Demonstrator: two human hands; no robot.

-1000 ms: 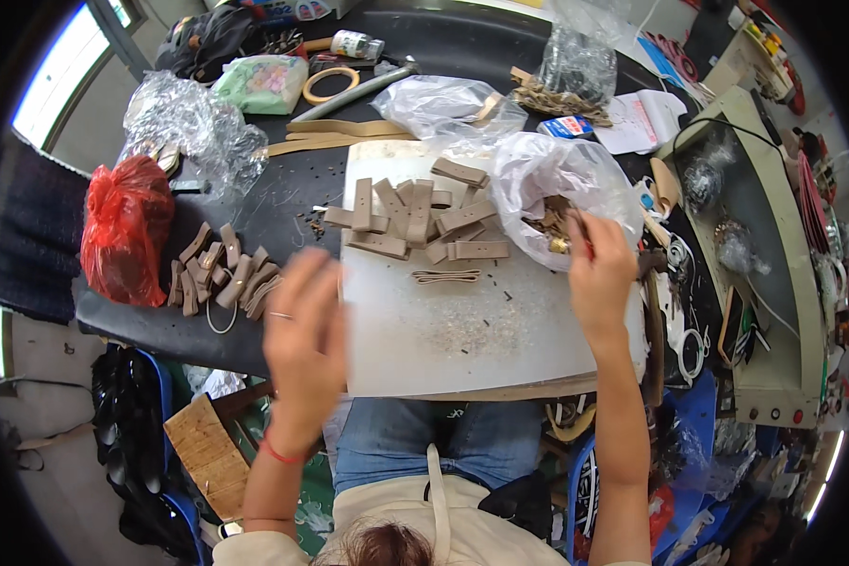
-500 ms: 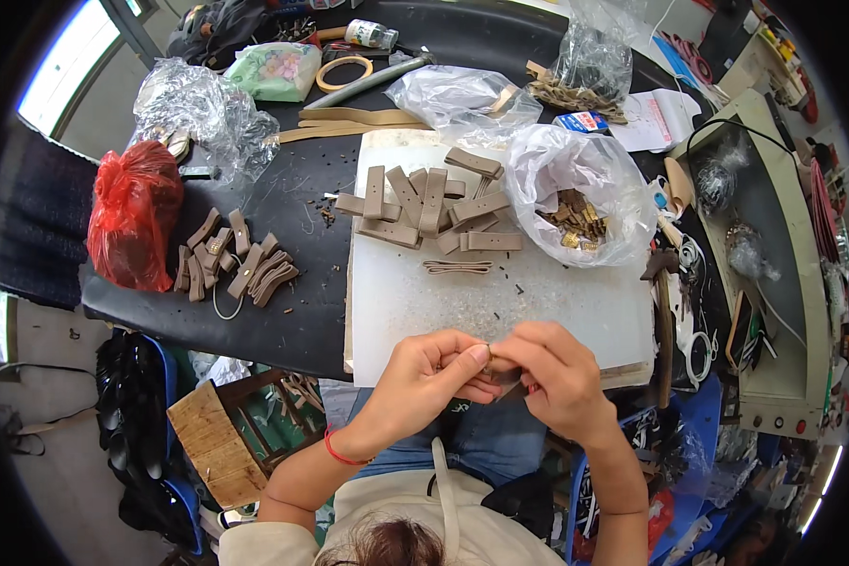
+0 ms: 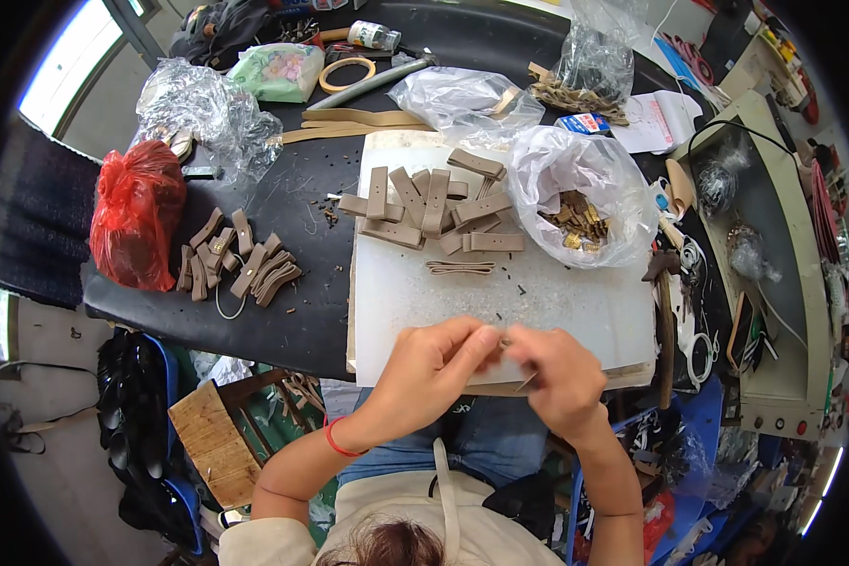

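My left hand (image 3: 434,363) and my right hand (image 3: 564,373) meet above the near edge of a white cutting board (image 3: 424,307). Thumb and fingers of the left are pinched together. The right is closed too, its fingertips smeared by motion. A small piece between the fingertips is too blurred to name. Below the right fingers a thin dark sliver (image 3: 528,381) sticks out. Beyond the hands lies a flat folded taupe strap (image 3: 460,268), and behind it a heap of taupe straps (image 3: 434,203) with punched holes. A clear plastic bag (image 3: 623,236) of gold-coloured metal pieces (image 3: 575,224) stands to their right.
On the black table (image 3: 302,330), more folded straps (image 3: 245,259) lie left, beside a red plastic bag (image 3: 137,222). Further back are crumpled clear plastic (image 3: 198,108), a tape roll (image 3: 345,73) and a grey metal rod (image 3: 373,83). A wooden stool (image 3: 215,445) stands below left.
Both hands have risen slightly, away from my lap and further over the board. The right hand has turned, and its fingers have shifted beside the left fingertips. The straps stay put.
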